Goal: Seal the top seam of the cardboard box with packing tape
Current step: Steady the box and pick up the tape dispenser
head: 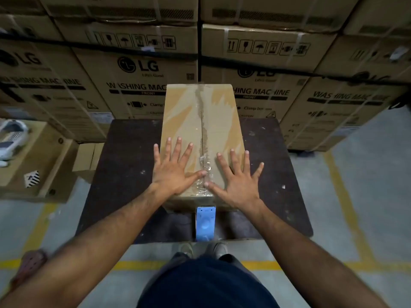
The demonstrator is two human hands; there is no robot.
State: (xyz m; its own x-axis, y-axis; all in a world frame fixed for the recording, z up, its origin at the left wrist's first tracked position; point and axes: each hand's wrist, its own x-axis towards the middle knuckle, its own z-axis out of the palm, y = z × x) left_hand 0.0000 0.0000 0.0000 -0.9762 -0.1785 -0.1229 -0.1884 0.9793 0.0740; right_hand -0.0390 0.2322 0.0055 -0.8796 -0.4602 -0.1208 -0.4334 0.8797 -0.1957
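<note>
A tall cardboard box [189,121] stands on a dark table [124,174] in front of me. Its top seam [202,130] runs away from me down the middle, with torn paper and crumpled clear tape [205,165] along the near part. My left hand [175,167] lies flat on the left flap with fingers spread, thumb touching the tape at the seam. My right hand [238,176] lies flat on the right flap, fingers spread, thumb at the seam. Neither hand holds anything. A light blue tape dispenser [205,223] rests on the table against the box's near side.
Stacked washing machine cartons [138,70] form a wall behind the table. Lower cartons [42,165] sit at the left, one holding a white object [11,138]. Grey floor with yellow lines [347,196] surrounds the table. A pink shoe [31,263] is at lower left.
</note>
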